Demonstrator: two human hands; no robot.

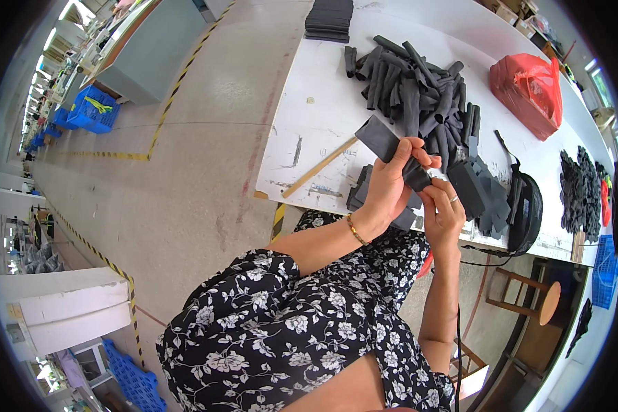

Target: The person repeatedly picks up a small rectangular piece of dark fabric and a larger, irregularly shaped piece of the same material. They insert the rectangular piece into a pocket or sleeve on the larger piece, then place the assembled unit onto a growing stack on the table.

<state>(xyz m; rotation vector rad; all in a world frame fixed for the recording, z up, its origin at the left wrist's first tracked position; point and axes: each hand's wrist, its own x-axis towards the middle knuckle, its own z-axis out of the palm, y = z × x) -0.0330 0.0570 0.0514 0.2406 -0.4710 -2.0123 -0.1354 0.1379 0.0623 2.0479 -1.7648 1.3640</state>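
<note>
A flat black strip (376,136) is held above the table's near edge, its far-left end sticking out past my fingers. My left hand (389,180) is closed on its middle, thumb on top. At the strip's near end, which looks folded or curled, my right hand (442,209) pinches with thumb and fingers. Just beyond the hands lies a heap of rolled black tubes (412,86) of the same dark material. Below my left hand is a pile of flat black pieces (359,189), partly hidden by the wrist. More flat black pieces (484,196) lie right of my right hand.
A wooden stick (319,168) lies on the white table (285,130). A neat black stack (328,20) stands at the far left. To the right are a red plastic bag (529,93), a black bag (525,213) and another dark heap (580,192). A wooden stool (548,303) stands at the right.
</note>
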